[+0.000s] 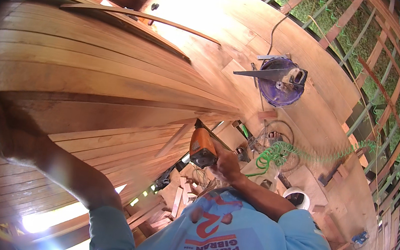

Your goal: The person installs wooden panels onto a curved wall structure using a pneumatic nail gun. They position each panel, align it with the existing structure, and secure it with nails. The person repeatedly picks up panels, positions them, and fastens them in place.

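Nail gun: We are holding the orange nail gun with its black nose standing at the lower edge of the plank, near the plank's right end; we cannot tell whether the two are touching.
Right grip: Our right grip is clamping around the handle of the nail gun, fingers closed.
Left grip: Our left grip is reaching well to the left of the nail gun, bending its fingers at the plank's far left end; we cannot tell whether it is closing on the wood or only resting there.
Plank: The wide plank is extending leftward from the nail gun's nose, between rows of narrower boards.
Air hose: The green coiled hose is lying to the right of the nail gun, with loops bunching near our right forearm.
Handsaw: The handsaw is resting across a purple round container, beyond and to the right of the nail gun.
White container: A white round container is standing right of the nail gun, nearer our body.
Offcuts: Wood offcuts are lying below the nail gun, nearer our body.
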`<state>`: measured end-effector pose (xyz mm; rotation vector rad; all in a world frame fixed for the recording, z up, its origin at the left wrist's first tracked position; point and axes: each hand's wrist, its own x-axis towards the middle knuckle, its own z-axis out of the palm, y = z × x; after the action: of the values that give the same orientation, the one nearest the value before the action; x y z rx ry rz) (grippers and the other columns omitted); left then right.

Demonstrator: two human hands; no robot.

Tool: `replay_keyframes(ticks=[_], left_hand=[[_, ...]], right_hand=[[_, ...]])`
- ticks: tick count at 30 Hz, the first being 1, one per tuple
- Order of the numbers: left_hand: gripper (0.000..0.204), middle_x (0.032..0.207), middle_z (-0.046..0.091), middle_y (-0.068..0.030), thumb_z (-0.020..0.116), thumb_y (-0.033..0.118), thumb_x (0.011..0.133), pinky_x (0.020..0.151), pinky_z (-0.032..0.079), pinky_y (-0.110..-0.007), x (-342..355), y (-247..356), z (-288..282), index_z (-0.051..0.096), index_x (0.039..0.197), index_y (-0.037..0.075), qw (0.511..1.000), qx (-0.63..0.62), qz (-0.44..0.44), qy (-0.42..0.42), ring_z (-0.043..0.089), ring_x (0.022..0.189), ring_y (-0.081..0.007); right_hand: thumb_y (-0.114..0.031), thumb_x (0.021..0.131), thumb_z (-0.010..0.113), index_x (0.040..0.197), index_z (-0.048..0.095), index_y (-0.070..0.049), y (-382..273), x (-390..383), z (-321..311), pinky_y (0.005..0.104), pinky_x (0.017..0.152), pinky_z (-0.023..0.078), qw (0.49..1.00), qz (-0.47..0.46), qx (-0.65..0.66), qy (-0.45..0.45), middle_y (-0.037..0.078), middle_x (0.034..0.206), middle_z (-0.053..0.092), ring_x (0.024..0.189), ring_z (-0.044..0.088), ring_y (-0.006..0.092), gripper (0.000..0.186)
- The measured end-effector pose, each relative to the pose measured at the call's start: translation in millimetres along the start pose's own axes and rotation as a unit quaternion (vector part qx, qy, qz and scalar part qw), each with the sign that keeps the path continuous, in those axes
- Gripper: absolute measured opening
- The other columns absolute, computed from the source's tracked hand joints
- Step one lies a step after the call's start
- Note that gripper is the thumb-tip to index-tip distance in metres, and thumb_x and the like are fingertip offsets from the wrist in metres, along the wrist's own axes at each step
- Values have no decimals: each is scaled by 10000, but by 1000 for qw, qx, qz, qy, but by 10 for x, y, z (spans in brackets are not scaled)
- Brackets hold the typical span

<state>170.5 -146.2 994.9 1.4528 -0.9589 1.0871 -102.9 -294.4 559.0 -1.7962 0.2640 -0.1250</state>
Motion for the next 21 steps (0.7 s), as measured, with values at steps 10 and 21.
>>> replay_keyframes(ticks=[10,21], left_hand=[[264,1154,721,-83,512,129,1029,963,476,-194,397,-507,-1014,694,1126,-37,990,-101,-95,-9,642,1089,-88],[215,1073,728,-178,639,77,943,901,562,-287,204,-280,-541,704,1050,-97,997,-64,-5,-31,700,953,-185]], right_hand=[[-123,710,790,1416,511,-191,103,25,25,469,720,554,998,55,29,-17,198,978,708,862,690,412,762],[-163,712,798,1426,473,-170,115,46,-81,504,696,552,999,-32,31,0,213,851,697,794,685,428,784]])
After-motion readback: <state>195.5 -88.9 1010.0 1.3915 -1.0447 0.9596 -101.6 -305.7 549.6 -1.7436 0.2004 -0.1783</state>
